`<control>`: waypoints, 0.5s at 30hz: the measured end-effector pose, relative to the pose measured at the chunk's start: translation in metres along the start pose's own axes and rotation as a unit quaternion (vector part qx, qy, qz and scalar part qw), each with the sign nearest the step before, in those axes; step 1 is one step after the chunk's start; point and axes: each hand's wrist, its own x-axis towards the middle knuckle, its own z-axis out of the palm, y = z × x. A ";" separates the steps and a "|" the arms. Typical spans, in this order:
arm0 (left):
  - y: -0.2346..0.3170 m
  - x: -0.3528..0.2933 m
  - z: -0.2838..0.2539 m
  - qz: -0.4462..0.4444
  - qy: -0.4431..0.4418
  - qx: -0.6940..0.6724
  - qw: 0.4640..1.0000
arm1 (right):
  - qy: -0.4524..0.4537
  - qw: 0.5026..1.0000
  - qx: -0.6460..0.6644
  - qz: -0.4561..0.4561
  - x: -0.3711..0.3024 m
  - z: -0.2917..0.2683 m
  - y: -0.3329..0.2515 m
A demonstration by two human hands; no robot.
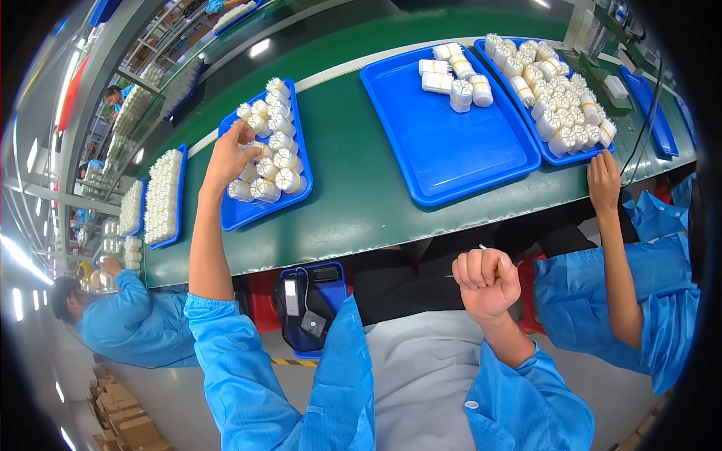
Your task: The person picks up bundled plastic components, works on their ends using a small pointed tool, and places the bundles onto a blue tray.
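My left hand (pixel 235 154) reaches over the left blue tray (pixel 235 218). Its fingers close on a white cylindrical piece (pixel 261 150), partly hidden by the fingertips. Around it stand several similar white pieces (pixel 289 180) with slotted tops and yellowish bands. Held above my lap, my right hand (pixel 485 279) is curled into a fist. A thin tool with a slim pale tip (pixel 482 246) pokes out of it; most of the tool is hidden, so its kind cannot be told. The middle blue tray (pixel 451 158) holds several white pieces (pixel 461 95) at its far end.
A fuller blue tray (pixel 545 154) stands on the green bench (pixel 338 165) at right, with a co-worker's hand (pixel 604 180) at its near edge. Further trays (pixel 180 195) and a person (pixel 128 308) are at left. Below the bench, a blue bin (pixel 338 279) holds small devices.
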 end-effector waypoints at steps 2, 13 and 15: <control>0.008 0.010 0.007 0.018 0.061 0.022 0.998 | 0.003 1.000 0.000 -0.002 0.001 -0.004 -0.002; 0.007 0.029 0.010 -0.020 -0.030 0.018 0.999 | 0.016 0.999 0.021 -0.021 0.005 -0.021 -0.013; 0.004 0.031 0.009 0.000 -0.062 0.106 0.992 | 0.016 0.999 0.033 -0.020 0.006 -0.023 -0.013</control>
